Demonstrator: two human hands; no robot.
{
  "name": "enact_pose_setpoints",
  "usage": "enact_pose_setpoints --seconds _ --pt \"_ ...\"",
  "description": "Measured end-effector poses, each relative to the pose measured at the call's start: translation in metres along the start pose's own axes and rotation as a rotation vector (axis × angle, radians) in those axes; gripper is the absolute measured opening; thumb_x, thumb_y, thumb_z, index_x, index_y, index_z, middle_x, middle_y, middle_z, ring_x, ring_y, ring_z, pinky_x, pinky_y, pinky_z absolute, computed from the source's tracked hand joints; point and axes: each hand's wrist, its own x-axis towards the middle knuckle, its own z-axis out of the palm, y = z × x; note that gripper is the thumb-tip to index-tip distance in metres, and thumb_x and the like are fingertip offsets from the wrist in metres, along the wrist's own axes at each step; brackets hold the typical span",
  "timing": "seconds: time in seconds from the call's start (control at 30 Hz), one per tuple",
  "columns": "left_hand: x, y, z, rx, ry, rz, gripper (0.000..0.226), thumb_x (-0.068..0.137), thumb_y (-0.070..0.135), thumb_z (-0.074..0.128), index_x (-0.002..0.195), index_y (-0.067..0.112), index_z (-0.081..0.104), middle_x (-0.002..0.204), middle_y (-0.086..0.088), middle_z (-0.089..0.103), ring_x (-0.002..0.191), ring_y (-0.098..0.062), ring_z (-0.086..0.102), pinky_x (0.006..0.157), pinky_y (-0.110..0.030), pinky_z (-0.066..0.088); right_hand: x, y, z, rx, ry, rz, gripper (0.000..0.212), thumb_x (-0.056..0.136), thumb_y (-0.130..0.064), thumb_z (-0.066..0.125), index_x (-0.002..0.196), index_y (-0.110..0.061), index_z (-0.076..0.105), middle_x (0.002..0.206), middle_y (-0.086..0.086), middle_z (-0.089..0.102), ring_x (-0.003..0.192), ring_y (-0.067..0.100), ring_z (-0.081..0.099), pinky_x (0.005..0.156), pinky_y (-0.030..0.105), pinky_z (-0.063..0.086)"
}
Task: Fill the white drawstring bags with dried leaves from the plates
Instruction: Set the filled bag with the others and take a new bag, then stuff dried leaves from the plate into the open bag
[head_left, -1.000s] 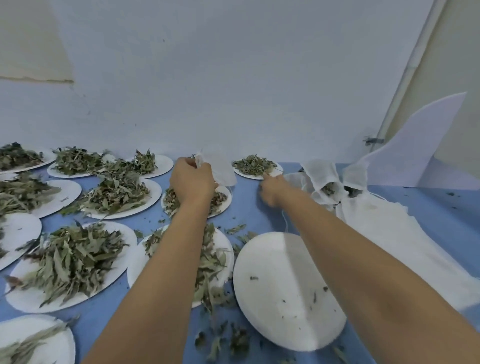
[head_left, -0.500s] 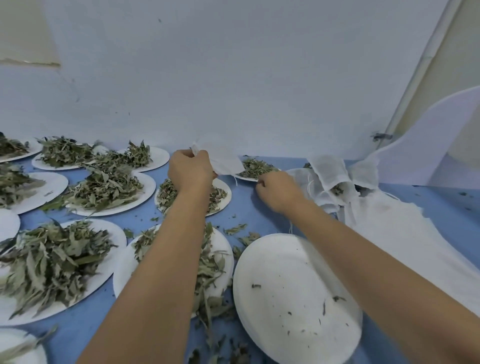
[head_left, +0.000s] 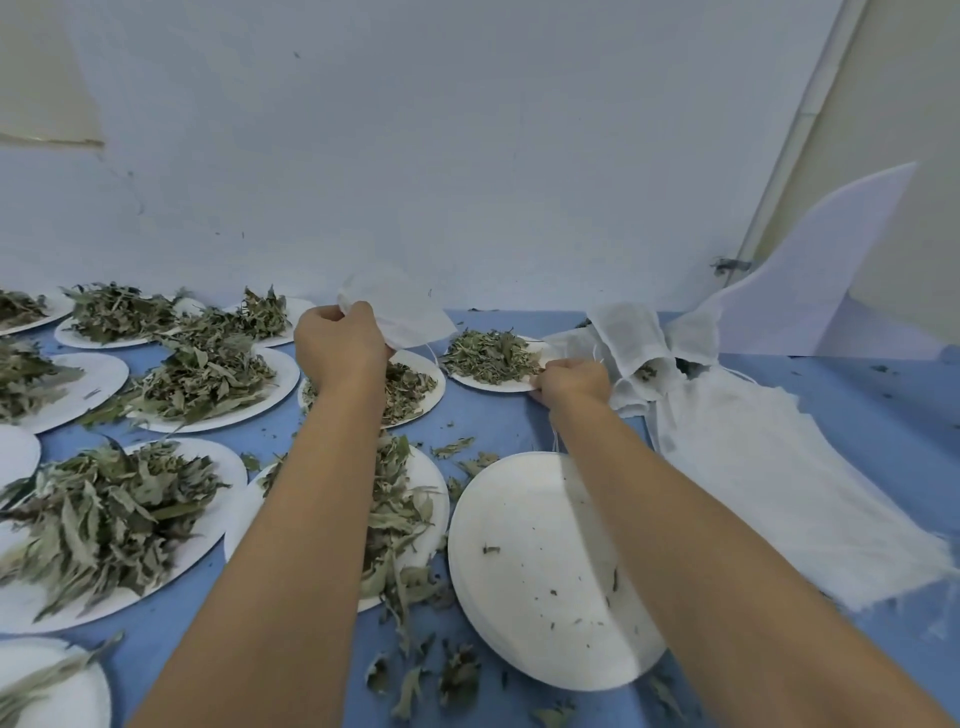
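**A:** What takes up most of the view?

**B:** A blue table (head_left: 498, 421) against a pale wall. A white cloth (head_left: 753, 493) lies spread over its right side, with a frayed near edge.

**A:** And the plates?

**B:** White plates (head_left: 223, 525) cover the left and middle of the table, most of them heaped with dried leaves (head_left: 104, 514). An empty plate (head_left: 519, 597) sits nearest, between the two forearms, with only crumbs on it.

**A:** Where are the hands?

**B:** Both reach far out. The left hand (head_left: 337, 353) is raised over a small plate (head_left: 431, 374) of leaves. Its fingers are clenched around the gathered edge of a bag (head_left: 410, 317), which hangs just above and behind the knuckles.

**A:** The right hand?

**B:** The right hand (head_left: 571, 382) rests at the near right rim of the far plate (head_left: 488, 383), with its fingers curled under. I cannot tell whether they pinch the rim, a cord, or nothing. A thin cord does dangle below the wrist.

**A:** Any other bags?

**B:** A heap of bags (head_left: 628, 338) lies just right of that hand, at the far end of the cloth. One gapes open with leaves showing inside.

**A:** Anything smaller?

**B:** Stray leaves (head_left: 457, 675) are scattered on the table by the empty plate.
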Motion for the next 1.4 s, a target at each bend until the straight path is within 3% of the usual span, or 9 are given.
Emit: enact_pose_setpoints --seconds 0.1,0.17,0.27,0.53,0.83,0.93,1.03,1.27,1.4 --pt "-0.001 0.003 -0.002 -0.033 0.015 -0.023 0.008 0.091 0.007 0.051 0.090 0.014 0.047 0.083 -0.002 0.053 0.068 -0.017 0.053 0.047 -0.021 0.043 -0.003 -0.004 -0.004 0.108 -0.014 0.064 0.019 0.084 0.006 0.061 0.101 0.000 0.068 0.084 0.014 0.064 0.092 0.031 0.065 0.085 0.045 0.055" --pt "-0.001 0.004 -0.005 -0.044 0.023 -0.027 0.009 0.091 0.007 0.051 0.091 0.015 0.047 0.091 -0.006 0.056 0.072 -0.020 0.054 0.048 -0.023 0.044 -0.007 -0.007 -0.005 0.167 -0.029 0.076 0.021 0.085 0.009 0.059 0.103 0.002 0.067 0.068 0.005 0.057 0.073 0.024 0.063 0.084 0.044 0.056" --pt "-0.002 0.007 -0.009 0.026 0.081 0.051 0.007 0.091 0.012 0.050 0.086 0.017 0.047 0.086 -0.004 0.055 0.074 -0.024 0.057 0.062 -0.033 0.051 -0.016 -0.010 -0.008 0.247 -0.062 0.073 0.025 0.084 0.014 0.058 0.104 0.001 0.065 0.065 0.002 0.052 0.057 0.013 0.053 0.079 0.035 0.057" --pt "-0.029 0.026 -0.018 0.004 0.104 0.138 0.008 0.095 0.017 0.048 0.087 0.019 0.048 0.080 0.002 0.054 0.075 -0.021 0.056 0.076 -0.038 0.054 -0.058 -0.014 -0.034 0.227 -0.302 0.013 0.021 0.080 0.017 0.062 0.082 -0.004 0.058 0.098 0.016 0.058 0.102 0.031 0.062 0.074 0.028 0.053" --pt "-0.072 0.034 -0.039 0.000 0.075 0.185 0.004 0.095 0.018 0.048 0.093 0.015 0.050 0.077 0.003 0.053 0.073 -0.023 0.056 0.075 -0.039 0.052 -0.104 0.001 -0.090 0.256 -0.418 -0.093 0.021 0.080 0.015 0.063 0.088 -0.004 0.059 0.086 0.010 0.059 0.068 0.016 0.059 0.051 0.015 0.053" --pt "-0.088 0.033 -0.045 -0.022 0.060 0.183 0.004 0.094 0.017 0.049 0.094 0.013 0.051 0.077 0.002 0.053 0.071 -0.021 0.054 0.077 -0.041 0.054 -0.114 0.009 -0.119 0.205 -0.438 -0.099 0.029 0.080 0.015 0.063 0.104 -0.001 0.061 0.084 0.005 0.059 0.067 0.013 0.060 0.055 0.015 0.054" --pt "-0.103 0.030 -0.051 -0.050 0.029 0.167 0.006 0.094 0.016 0.050 0.088 0.015 0.050 0.077 0.001 0.054 0.072 -0.020 0.053 0.080 -0.043 0.054 -0.121 0.016 -0.144 0.121 -0.464 -0.073 0.029 0.080 0.015 0.062 0.101 -0.007 0.060 0.093 0.003 0.059 0.077 0.011 0.061 0.058 0.016 0.054" --pt "-0.124 0.016 -0.058 -0.058 -0.067 0.160 0.002 0.089 0.012 0.049 0.089 0.013 0.049 0.070 -0.001 0.049 0.061 -0.021 0.043 0.063 -0.036 0.040 -0.131 0.024 -0.177 -0.082 -0.545 -0.021 0.038 0.079 0.014 0.065 0.110 -0.005 0.058 0.096 0.002 0.058 0.080 0.014 0.062 0.060 0.019 0.056" --pt "-0.134 0.012 -0.059 -0.056 -0.098 0.168 0.002 0.090 0.011 0.050 0.089 0.013 0.050 0.067 0.000 0.048 0.059 -0.018 0.042 0.061 -0.035 0.041 -0.132 0.022 -0.178 -0.291 -0.476 -0.097 0.032 0.078 0.005 0.071 0.102 -0.010 0.058 0.082 0.003 0.060 0.061 0.014 0.056 0.054 0.023 0.045"
